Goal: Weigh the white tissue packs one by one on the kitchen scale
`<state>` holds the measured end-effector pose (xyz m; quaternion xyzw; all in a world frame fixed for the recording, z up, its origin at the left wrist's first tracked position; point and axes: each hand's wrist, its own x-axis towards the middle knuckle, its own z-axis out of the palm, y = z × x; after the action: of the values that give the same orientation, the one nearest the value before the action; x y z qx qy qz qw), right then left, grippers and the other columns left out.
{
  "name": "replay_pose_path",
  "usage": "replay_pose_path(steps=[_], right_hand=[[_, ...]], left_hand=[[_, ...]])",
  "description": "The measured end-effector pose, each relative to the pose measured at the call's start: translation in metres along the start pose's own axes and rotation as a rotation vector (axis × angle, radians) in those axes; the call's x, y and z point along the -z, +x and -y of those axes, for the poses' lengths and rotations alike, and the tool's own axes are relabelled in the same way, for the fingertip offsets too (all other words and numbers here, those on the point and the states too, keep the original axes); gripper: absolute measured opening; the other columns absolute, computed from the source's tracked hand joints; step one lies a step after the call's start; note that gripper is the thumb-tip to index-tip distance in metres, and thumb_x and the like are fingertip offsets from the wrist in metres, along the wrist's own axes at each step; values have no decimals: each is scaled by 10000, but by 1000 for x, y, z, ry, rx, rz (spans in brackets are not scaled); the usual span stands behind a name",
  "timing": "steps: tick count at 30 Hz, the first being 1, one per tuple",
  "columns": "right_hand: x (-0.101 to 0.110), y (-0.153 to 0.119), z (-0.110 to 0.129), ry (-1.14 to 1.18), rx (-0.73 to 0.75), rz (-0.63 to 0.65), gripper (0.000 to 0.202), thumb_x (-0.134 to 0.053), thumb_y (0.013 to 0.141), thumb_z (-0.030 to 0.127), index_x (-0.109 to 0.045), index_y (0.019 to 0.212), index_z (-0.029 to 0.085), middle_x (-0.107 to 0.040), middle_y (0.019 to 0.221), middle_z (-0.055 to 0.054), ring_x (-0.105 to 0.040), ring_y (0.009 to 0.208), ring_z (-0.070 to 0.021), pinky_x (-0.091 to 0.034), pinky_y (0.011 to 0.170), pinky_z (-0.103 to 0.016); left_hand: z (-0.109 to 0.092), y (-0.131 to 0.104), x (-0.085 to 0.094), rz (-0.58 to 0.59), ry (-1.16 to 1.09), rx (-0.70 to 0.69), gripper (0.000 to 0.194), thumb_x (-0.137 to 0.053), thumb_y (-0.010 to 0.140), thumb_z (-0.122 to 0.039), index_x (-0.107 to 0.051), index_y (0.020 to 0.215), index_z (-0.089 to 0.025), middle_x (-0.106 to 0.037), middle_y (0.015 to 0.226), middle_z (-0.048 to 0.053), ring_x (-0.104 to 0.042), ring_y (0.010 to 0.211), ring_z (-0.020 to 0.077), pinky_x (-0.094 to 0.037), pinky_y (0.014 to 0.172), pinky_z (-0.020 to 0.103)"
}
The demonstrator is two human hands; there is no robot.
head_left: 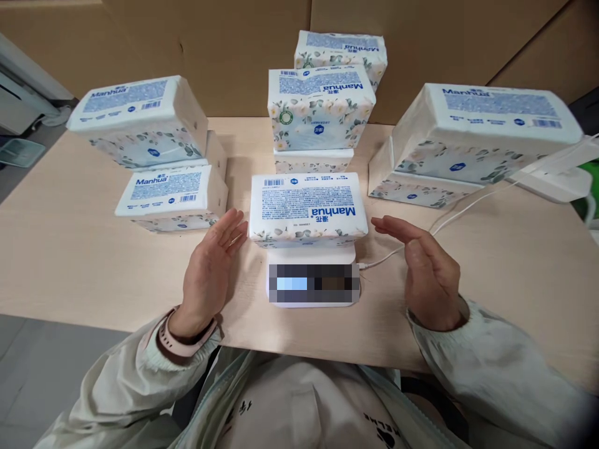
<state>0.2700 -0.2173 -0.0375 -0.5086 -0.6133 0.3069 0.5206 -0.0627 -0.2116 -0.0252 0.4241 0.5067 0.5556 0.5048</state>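
Observation:
A white and blue pack of tissues [309, 209] with a floral edge rests on a small white scale [311, 254] whose display is blurred out. Just left of the pack is my left hand [210, 268], fingers stretched forward, palm facing the pack, holding nothing. On the other side my right hand [428, 271] is held the same way, fingers extended, with a small gap between its fingertips and the pack. A white cable [384, 259] runs from the scale's right side behind my right hand.
Stacked tissue packs stand at the left [140, 125], at the back middle [321, 112] and at the right [486, 131]. Behind the wooden table [70, 249] rises a brown cardboard wall [234, 56]. A white device [556, 178] sits at the right edge.

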Motion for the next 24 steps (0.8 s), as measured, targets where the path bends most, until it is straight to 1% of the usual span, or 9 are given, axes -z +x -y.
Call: replay_pose_path(steps=[5,7,11,15,21,24], right_hand=[[0,1,3,-33,-2,-22,349,-536,1129,459,-773,1384,432,-826,1368,16,-744,1337,-300,-534,1225,-562],[0,2,4,-43,21,-31,343,-542,1129,449,-787,1368,417,-832,1350,12,-756,1312,-287,-561,1195,-529],[-1,5,5,-49,85,-41,328,-563,1121,414,-818,1322,364,-847,1317,-3,-777,1270,-270,-611,1126,-484],[-2,6,5,-37,110,-44,320,-565,1118,392,-832,1292,365,-850,1314,-13,-778,1268,-274,-619,1117,-496],[-2,7,6,-33,129,-37,313,-568,1114,381,-833,1278,352,-848,1314,-28,-777,1274,-286,-620,1126,-528],[-2,7,8,-38,128,-24,310,-568,1115,380,-829,1282,361,-845,1318,-30,-774,1280,-285,-617,1130,-531]], left_hand=[[1,0,2,6,-24,0,486,-524,1089,-567,-765,1423,-308,-661,1613,48,-562,1575,319,-445,1354,546],[-1,-1,0,-21,-45,7,473,-536,1085,-547,-782,1395,-288,-686,1582,60,-586,1552,315,-456,1345,541],[-6,-3,-7,-91,-81,33,380,-601,1071,-470,-833,1295,-268,-763,1462,62,-670,1446,296,-478,1329,520],[-9,-3,-9,-107,-92,55,342,-610,1070,-452,-853,1246,-287,-798,1393,40,-713,1356,280,-487,1322,526],[-9,-2,-6,-90,-90,34,324,-660,1037,-484,-864,1213,-304,-810,1363,32,-717,1327,286,-488,1315,547],[-8,-3,-5,-87,-75,25,350,-676,1021,-513,-860,1228,-299,-798,1386,43,-705,1352,308,-480,1312,575]])
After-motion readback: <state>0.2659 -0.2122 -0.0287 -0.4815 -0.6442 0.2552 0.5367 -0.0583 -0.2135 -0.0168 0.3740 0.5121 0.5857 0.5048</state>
